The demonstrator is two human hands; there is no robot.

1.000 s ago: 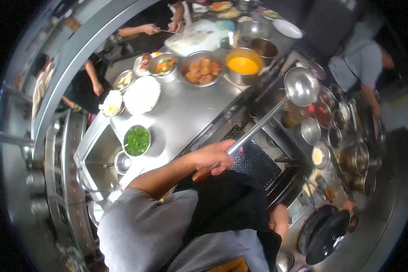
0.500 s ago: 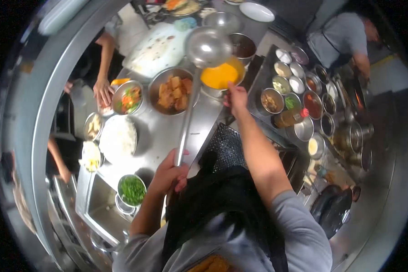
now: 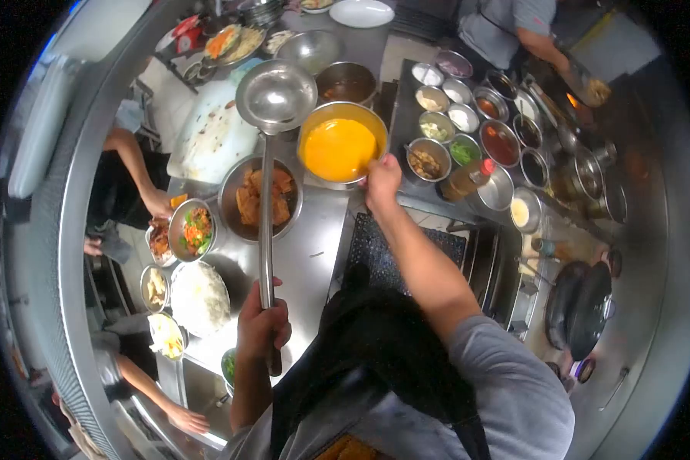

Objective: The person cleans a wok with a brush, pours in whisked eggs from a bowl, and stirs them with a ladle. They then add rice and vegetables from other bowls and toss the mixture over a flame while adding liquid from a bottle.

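My left hand [image 3: 262, 316] is wrapped round the handle of a long steel ladle [image 3: 267, 222]. The ladle's bowl [image 3: 277, 96] hangs over the far part of the counter and holds nothing that I can see. With thumb and fingers, my right hand [image 3: 383, 182] grips the near right edge of a steel bowl [image 3: 311, 170] of smooth yellow-orange liquid [image 3: 341, 149]. Under the ladle's handle stands a bowl of brown chunks [image 3: 249, 201]. Just beyond the yellow liquid is a metal pot with dark contents [image 3: 346, 83].
On the left are a bowl of chopped vegetables [image 3: 193, 231], a heap of white rice [image 3: 201, 297] and a co-worker's hand [image 3: 158, 204]. Seasoning bowls and a bottle [image 3: 468, 180] crowd the right. Another person's hand [image 3: 188, 420] is near the sink. A white cutting board [image 3: 215, 130] lies behind.
The view has shifted. The ladle's bowl has moved left, off the bowl of yellow liquid, which now shows whole. My right hand still grips its edge. A co-worker's hand has come near the sink.
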